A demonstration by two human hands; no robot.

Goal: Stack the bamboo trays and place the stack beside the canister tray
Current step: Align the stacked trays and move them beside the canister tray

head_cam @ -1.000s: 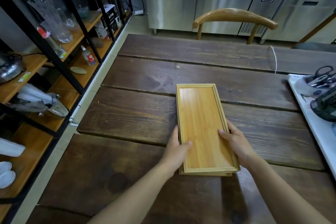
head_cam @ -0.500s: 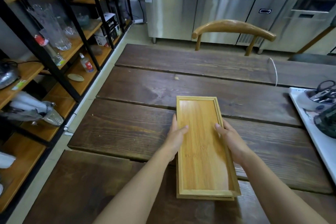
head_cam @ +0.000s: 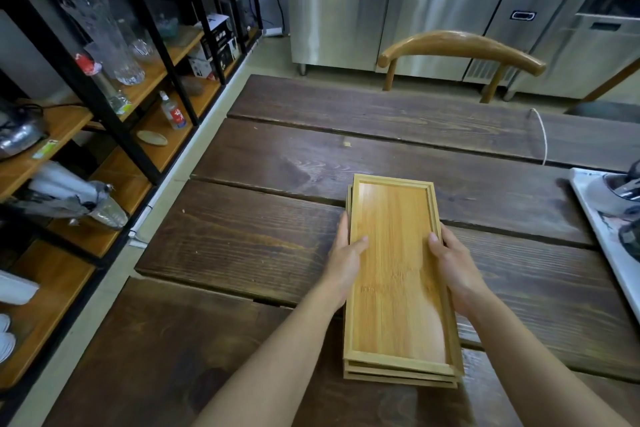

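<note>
two hands on a stack of bamboo trays

both thumbs press the top tray's floor; the fingers [head_cam: 343, 229] curl under the long edges, left hand [head_cam: 344, 262] and right hand [head_cam: 450, 263] clamping the stack of bamboo trays [head_cam: 398, 274] over the dark wooden bench [head_cam: 242, 239], well left of the white canister tray [head_cam: 602, 236].

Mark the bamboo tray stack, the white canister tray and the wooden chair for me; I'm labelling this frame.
bamboo tray stack [head_cam: 394, 274]: head view, floor of the top tray.
white canister tray [head_cam: 604, 230]: head view, bare near-left rim.
wooden chair [head_cam: 457, 47]: head view, curved backrest.
</note>
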